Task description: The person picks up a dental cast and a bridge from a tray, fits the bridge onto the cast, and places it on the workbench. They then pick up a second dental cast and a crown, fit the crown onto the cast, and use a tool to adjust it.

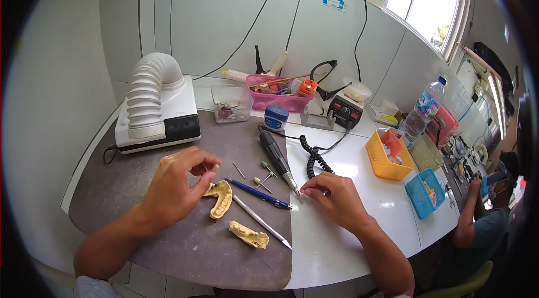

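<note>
My left hand [178, 181] is closed in a pinch on a small tan piece [215, 168], too small to name surely. Below its fingertips lies a yellow plaster dental cast [223, 201], horseshoe-shaped. A smaller plaster cast piece [249, 234] rests nearer to me. Between my hands are a blue pen [255, 192], a silver carving knife [262, 221] and several small grinding burs [261, 183]. My right hand [338, 199] has thumb and forefinger pressed together by the tip of the black and silver rotary handpiece [276, 157]; what they pinch, if anything, is hidden.
Behind stand a white suction unit [154, 108] with a ribbed hose, a clear box [231, 104], a pink basket [278, 99], a blue jar [275, 117] and a control box [345, 112]. Yellow [382, 163] and blue baskets [422, 197] sit right. Another person [487, 225] sits far right.
</note>
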Motion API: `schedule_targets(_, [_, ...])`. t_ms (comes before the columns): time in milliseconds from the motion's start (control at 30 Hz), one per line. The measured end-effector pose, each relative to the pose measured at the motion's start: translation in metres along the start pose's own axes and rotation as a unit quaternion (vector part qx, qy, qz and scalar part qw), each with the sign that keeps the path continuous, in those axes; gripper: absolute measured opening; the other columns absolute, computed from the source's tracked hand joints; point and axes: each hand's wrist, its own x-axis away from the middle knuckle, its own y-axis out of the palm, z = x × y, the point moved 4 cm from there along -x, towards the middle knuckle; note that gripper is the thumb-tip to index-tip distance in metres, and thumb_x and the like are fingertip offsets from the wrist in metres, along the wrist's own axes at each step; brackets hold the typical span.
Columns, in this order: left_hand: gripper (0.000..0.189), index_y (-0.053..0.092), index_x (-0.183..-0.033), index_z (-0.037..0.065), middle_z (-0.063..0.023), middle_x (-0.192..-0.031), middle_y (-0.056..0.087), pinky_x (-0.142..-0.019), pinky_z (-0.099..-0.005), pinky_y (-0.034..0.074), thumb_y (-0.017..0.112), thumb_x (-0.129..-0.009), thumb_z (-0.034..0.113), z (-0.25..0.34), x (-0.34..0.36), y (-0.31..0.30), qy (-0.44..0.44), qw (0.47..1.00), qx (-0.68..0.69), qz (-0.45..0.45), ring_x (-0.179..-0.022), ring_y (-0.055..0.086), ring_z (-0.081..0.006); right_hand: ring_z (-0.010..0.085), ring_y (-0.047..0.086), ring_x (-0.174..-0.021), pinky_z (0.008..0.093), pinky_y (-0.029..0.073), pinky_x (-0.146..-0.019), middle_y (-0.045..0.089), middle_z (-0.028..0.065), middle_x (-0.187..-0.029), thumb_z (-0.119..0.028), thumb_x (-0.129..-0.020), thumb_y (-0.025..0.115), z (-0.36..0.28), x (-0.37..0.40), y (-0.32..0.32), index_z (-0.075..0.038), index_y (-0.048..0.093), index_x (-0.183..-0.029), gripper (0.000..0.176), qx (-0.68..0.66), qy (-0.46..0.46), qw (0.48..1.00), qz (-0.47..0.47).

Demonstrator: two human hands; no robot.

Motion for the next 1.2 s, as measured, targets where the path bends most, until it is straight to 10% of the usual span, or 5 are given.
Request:
schedule_targets(733, [0.026, 0.066, -0.100, 0.000, -0.0142, -0.097, 0.066, -0.080, -0.0389, 0.050, 0.073, -0.085, 0.019, -0.025, -0.004, -0.019, 0.001, 0.978, -0.210, -0.014, -0.090, 0.063, -0.0300, 0.0061, 0.065, -0.074, 0.0204, 0.052, -0.068, 0.070, 0.0023, -0.081, -0.011, -0.088, 0.072, 0.003, 0.004, 0.013, 0.001, 0.071, -0.094, 0.013, -0.294, 0.114, 0.946, -0.076])
schedule_targets(900, [0.044, 0.062, -0.101, 0.000, -0.0142, -0.094, 0.064, -0.077, -0.0396, 0.048, 0.075, -0.084, 0.039, -0.011, 0.003, -0.021, -0.034, 0.977, -0.091, -0.190, -0.088, 0.062, -0.0286, 0.0085, 0.067, -0.077, 0.0216, 0.054, -0.071, 0.069, 0.0047, -0.084, -0.007, -0.086, 0.074, -0.002, 0.006, 0.011, 0.001, 0.064, -0.088, 0.012, -0.329, 0.131, 0.933, -0.066])
schedule_targets(1200, [0.025, 0.058, -0.099, -0.001, -0.0173, -0.095, 0.065, -0.080, -0.0419, 0.050, 0.072, -0.082, 0.011, -0.015, 0.006, -0.011, -0.040, 0.982, -0.065, -0.171, -0.091, 0.065, -0.0322, 0.0079, 0.066, -0.079, 0.0220, 0.054, -0.074, 0.069, 0.0042, -0.085, -0.006, -0.088, 0.070, -0.013, 0.004, 0.016, 0.002, 0.067, -0.094, 0.010, -0.305, 0.072, 0.950, -0.007])
